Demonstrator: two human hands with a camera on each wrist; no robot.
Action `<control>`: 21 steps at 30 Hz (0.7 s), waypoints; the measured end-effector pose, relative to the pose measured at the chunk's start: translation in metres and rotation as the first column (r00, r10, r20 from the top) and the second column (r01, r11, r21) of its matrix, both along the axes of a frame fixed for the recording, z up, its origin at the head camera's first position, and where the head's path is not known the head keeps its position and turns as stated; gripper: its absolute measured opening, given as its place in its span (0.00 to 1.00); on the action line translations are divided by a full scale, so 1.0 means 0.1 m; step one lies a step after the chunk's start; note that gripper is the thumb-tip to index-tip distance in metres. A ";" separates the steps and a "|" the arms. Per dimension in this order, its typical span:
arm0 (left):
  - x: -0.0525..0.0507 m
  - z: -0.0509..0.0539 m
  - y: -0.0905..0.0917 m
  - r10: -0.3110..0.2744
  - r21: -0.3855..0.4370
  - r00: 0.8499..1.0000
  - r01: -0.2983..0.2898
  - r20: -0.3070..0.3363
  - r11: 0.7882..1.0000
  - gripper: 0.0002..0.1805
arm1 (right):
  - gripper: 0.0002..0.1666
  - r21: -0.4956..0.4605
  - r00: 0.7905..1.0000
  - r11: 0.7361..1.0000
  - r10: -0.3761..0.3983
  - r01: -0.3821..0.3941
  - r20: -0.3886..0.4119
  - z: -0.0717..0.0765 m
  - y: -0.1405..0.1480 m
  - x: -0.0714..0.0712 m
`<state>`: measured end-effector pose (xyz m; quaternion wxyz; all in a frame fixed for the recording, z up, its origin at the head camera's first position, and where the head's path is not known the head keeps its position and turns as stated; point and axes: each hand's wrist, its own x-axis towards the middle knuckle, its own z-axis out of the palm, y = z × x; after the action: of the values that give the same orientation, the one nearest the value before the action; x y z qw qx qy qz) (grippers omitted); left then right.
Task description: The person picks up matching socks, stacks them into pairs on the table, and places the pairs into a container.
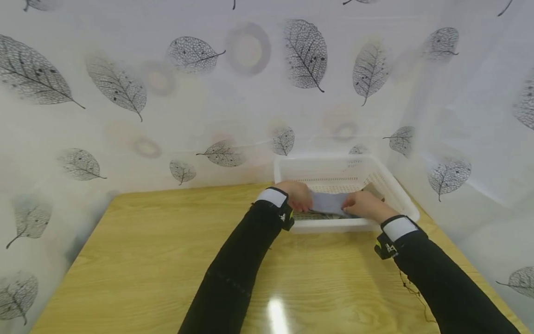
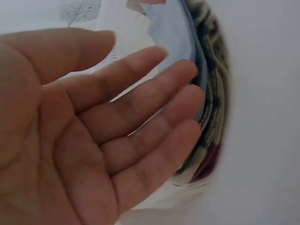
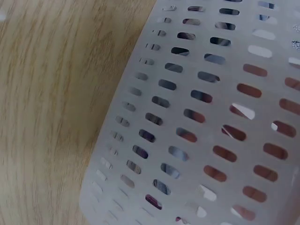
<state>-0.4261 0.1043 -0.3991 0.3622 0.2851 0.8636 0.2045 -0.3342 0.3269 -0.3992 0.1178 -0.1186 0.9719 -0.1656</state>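
Note:
A folded grey-blue cloth [image 1: 327,202] lies in the white plastic basket [image 1: 333,226]. At the cloth's left end is my left hand [image 1: 295,195]. The left wrist view shows that hand [image 2: 117,122] palm toward the camera, fingers slightly bent and spread, their tips by the light blue cloth [image 2: 171,33]; nothing is in its grasp. My right hand [image 1: 365,206] has its fingertips on the cloth's right part; whether they pinch it is unclear. In the right wrist view the basket's slotted wall [image 3: 187,112] covers most of the hand.
Patterned fabric [image 2: 215,84] in dark, beige and red lies beside the blue cloth. A brownish item [image 1: 373,190] is at the basket's right side. The wooden table [image 1: 167,260] extends left and forward. A leaf-printed white sheet [image 1: 250,102] hangs behind and at the sides.

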 end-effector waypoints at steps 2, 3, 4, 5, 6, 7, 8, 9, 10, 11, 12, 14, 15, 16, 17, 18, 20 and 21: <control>0.04 0.01 0.00 -0.054 -0.067 0.997 0.050 -0.059 0.996 0.11 | 0.16 -0.009 0.999 1.000 0.006 -0.006 0.034 -0.01 -0.01 0.01; 0.02 -0.02 0.00 -0.087 -0.090 0.992 0.079 -0.092 0.993 0.12 | 0.16 -0.010 0.999 1.000 0.014 -0.013 0.040 -0.02 -0.01 0.00; 0.13 0.08 -0.03 -0.083 -0.113 0.989 0.069 -0.125 0.991 0.15 | 0.17 -0.007 0.999 1.000 0.016 -0.016 0.044 -0.01 -0.02 0.00; 0.22 0.18 -0.06 -0.060 -0.131 0.989 0.042 -0.135 0.990 0.19 | 0.17 -0.007 0.999 1.000 0.021 -0.021 0.047 -0.01 -0.02 0.00; 0.28 0.24 -0.08 -0.050 -0.134 0.987 0.029 -0.152 0.990 0.23 | 0.18 -0.006 0.998 1.000 0.022 -0.021 0.052 0.00 -0.03 0.00; 0.36 0.33 -0.11 -0.050 -0.135 0.985 0.027 -0.166 0.990 0.26 | 0.18 -0.003 0.998 1.000 0.022 -0.022 0.056 0.01 -0.03 0.00; 0.42 0.38 -0.13 -0.048 -0.140 0.982 0.022 -0.183 0.990 0.27 | 0.18 0.001 0.998 1.000 0.023 -0.023 0.058 0.02 -0.04 0.00; 0.45 0.42 -0.15 -0.045 -0.127 0.984 0.023 -0.172 0.992 0.27 | 0.18 0.006 0.998 1.000 0.025 -0.025 0.060 0.03 -0.04 0.00; 0.47 0.44 -0.17 -0.047 -0.113 0.984 0.028 -0.172 0.993 0.27 | 0.18 0.014 0.998 1.000 0.023 -0.024 0.065 0.04 -0.05 0.00; 0.49 0.46 -0.19 -0.053 -0.100 0.983 0.036 -0.174 0.994 0.26 | 0.19 0.014 0.997 0.999 0.029 -0.030 0.072 0.04 -0.05 0.00; 0.50 0.47 -0.21 -0.058 -0.083 0.982 0.043 -0.182 0.996 0.24 | 0.19 0.014 0.996 0.999 0.031 -0.033 0.080 0.05 -0.05 0.00; 0.50 0.47 -0.23 -0.038 -0.032 0.979 0.032 -0.200 0.999 0.20 | 0.19 0.014 0.995 0.999 0.045 -0.046 0.094 0.06 -0.06 0.00; 0.50 0.47 -0.25 -0.006 0.016 0.977 0.010 -0.211 1.000 0.19 | 0.20 0.015 0.994 0.999 0.047 -0.049 0.098 0.07 -0.06 0.00; 0.50 0.46 -0.25 0.025 0.051 0.972 -0.013 -0.233 0.999 0.17 | 0.20 0.019 0.995 0.998 0.050 -0.052 0.090 0.07 -0.06 0.00; 0.50 0.45 -0.26 0.045 0.077 0.967 -0.026 -0.250 0.997 0.17 | 0.20 0.023 0.996 0.998 0.050 -0.052 0.068 0.06 -0.06 0.00; 0.51 0.44 -0.25 0.053 0.086 0.960 -0.031 -0.274 0.996 0.17 | 0.19 0.027 0.998 0.998 0.051 -0.052 0.034 0.05 -0.06 -0.01; 0.53 0.41 -0.23 0.022 0.043 0.943 -0.009 -0.332 0.999 0.19 | 0.19 0.020 0.998 0.998 0.056 -0.055 -0.035 0.02 -0.08 -0.02; 0.55 0.40 -0.22 -0.025 -0.007 0.929 0.024 -0.370 1.000 0.20 | 0.19 0.011 0.996 0.998 0.062 -0.061 -0.059 0.00 -0.10 -0.02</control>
<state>-0.3709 0.0826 -0.3595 0.1958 0.3289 0.9130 0.1415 -0.3362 0.3165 -0.3988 0.0944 -0.1529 0.9716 -0.1537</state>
